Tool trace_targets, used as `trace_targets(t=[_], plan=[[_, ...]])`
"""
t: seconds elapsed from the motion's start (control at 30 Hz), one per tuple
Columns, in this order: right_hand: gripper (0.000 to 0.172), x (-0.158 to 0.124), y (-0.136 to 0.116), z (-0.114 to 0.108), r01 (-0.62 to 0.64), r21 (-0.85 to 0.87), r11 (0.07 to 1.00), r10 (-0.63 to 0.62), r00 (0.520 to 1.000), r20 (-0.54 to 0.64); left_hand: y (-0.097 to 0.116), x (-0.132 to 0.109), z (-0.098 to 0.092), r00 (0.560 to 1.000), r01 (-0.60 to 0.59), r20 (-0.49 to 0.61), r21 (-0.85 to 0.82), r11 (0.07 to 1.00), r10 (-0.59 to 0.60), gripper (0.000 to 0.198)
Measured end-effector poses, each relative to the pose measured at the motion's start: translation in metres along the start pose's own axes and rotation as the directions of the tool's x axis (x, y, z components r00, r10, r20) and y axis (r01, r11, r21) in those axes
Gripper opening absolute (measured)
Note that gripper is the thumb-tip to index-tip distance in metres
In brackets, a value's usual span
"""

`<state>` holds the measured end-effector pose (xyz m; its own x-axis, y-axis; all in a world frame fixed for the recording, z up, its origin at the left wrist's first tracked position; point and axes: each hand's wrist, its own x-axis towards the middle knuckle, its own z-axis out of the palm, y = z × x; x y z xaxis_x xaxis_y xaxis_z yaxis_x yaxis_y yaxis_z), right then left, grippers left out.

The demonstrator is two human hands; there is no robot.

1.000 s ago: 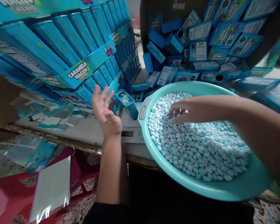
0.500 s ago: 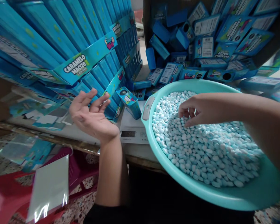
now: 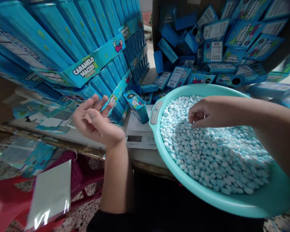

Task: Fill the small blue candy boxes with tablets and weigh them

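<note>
Hundreds of candies [image 3: 207, 154] heap the basin [image 3: 256, 203], seen from the head. Our right hand [image 3: 205, 112] pinches a few at the pile. Our left hand [image 3: 94, 120] hovers palm-up, spread and empty. One small box [image 3: 137, 106] stands on the scale [image 3: 137, 137], and we cannot tell how full it is. Many cartons [image 3: 91, 67] are already stacked.

"CARAMELO MACIZO" is printed on the blue display carton [image 3: 87, 69] and on the loose blue boxes [image 3: 242, 32].

The teal basin [image 3: 231, 206] is cut off by the right edge of the frame. The scale [image 3: 138, 129] is partly hidden beneath it, and the display digits are too small to be read. Whatever is pinched under the curled fingertips of the right hand [image 3: 207, 111] is hidden.
</note>
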<state>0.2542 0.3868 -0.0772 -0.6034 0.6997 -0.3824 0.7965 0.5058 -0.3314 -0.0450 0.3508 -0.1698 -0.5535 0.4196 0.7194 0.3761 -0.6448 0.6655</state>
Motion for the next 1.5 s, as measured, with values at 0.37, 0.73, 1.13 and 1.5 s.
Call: trace_targets(t=[0.37,0.73,1.13,1.5], plan=[[0.03,0.008,0.012,-0.002,-0.042,0.104,0.994,0.068,0.963,-0.259,0.006,-0.015,0.011,0.769,-0.125,0.619,0.387,0.914,-0.157,0.083],[0.041,0.007,0.0,-0.006,0.2,0.721,0.664,0.201,0.881,-0.429,0.079,0.028,0.014,0.941,-0.042,0.324,0.396,0.917,-0.097,0.074],[0.04,0.015,-0.033,0.007,0.216,0.804,-0.553,0.191,0.973,-0.131,0.119,0.036,0.109,0.123,-0.849,0.971,-0.005,0.529,0.207,0.066],[0.051,0.021,-0.015,0.0,0.43,0.902,0.032,0.333,0.847,-0.415,0.12,0.045,0.097,0.251,-0.701,0.956,0.071,0.71,0.153,0.074]])
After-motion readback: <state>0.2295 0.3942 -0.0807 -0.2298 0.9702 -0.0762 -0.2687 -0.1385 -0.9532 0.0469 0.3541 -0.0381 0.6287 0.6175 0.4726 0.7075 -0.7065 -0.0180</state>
